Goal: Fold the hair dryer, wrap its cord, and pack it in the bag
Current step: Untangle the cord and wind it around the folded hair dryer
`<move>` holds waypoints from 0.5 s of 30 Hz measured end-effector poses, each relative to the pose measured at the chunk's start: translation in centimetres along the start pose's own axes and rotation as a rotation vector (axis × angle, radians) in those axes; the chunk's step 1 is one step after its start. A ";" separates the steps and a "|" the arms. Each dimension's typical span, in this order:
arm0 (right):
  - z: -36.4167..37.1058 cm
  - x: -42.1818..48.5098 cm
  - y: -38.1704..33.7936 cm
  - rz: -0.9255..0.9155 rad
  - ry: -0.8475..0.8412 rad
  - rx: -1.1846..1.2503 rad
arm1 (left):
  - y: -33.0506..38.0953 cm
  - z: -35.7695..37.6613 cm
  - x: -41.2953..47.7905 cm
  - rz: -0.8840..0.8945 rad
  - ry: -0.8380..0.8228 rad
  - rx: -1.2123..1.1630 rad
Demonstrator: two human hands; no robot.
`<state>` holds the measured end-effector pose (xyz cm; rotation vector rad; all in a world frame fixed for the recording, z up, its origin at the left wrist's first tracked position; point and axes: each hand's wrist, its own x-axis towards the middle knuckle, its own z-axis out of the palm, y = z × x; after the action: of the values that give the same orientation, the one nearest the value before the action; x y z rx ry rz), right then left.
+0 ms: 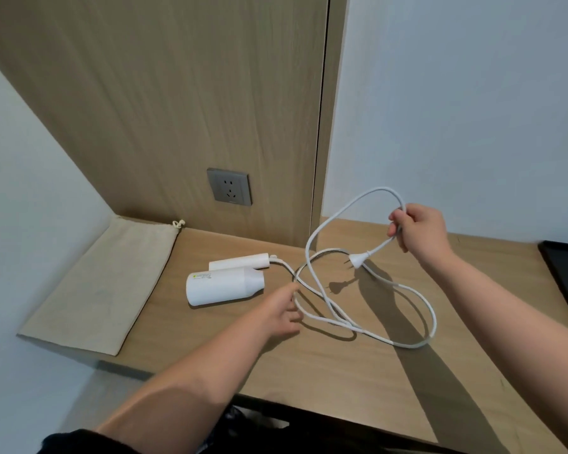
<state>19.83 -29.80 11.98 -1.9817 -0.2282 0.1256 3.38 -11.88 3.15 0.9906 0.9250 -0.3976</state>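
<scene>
The hair dryer (223,283) is lying on its side in the middle of the counter (309,371), its handle (240,261) already folded flat against the white body. Nearest the camera, the left hand (282,312) is reaching in low over the counter. Its grip is looking spread, forefinger and thumb sitting either side of the cord (417,299) without pinching it. That cord is sprawling in loose crossed loops beside the dryer. It is looking soft and limp, light, and likely to tangle or spring out of a coil, so it is probably asking for a hold close to the handle and short, even turns. The dryer's smooth plastic shell is looking light but slippery, so the broad body is seeming the safest place to hold it. Farther off, the right hand (417,231) is pinching a raised loop of cord above the counter, and the plug (354,259) is dangling just below it. The cloth drawstring bag (105,280) is lying flat at the left end, well apart from the dryer. A wall socket (229,191) is sitting behind.
</scene>
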 end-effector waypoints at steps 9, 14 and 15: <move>-1.5 -1.4 1.3 0.021 -0.059 0.059 | 1.2 1.6 -1.8 0.318 0.003 0.355; 0.7 -2.5 2.5 0.137 -0.162 0.100 | 2.8 0.1 -3.1 0.473 -0.034 0.488; 1.1 -2.7 2.8 0.173 -0.186 0.116 | 3.0 -0.2 -3.1 0.490 -0.029 0.452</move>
<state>17.27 -30.54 8.95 -1.8729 -0.1651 0.4269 3.52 -10.48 7.23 1.5761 0.5432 -0.2038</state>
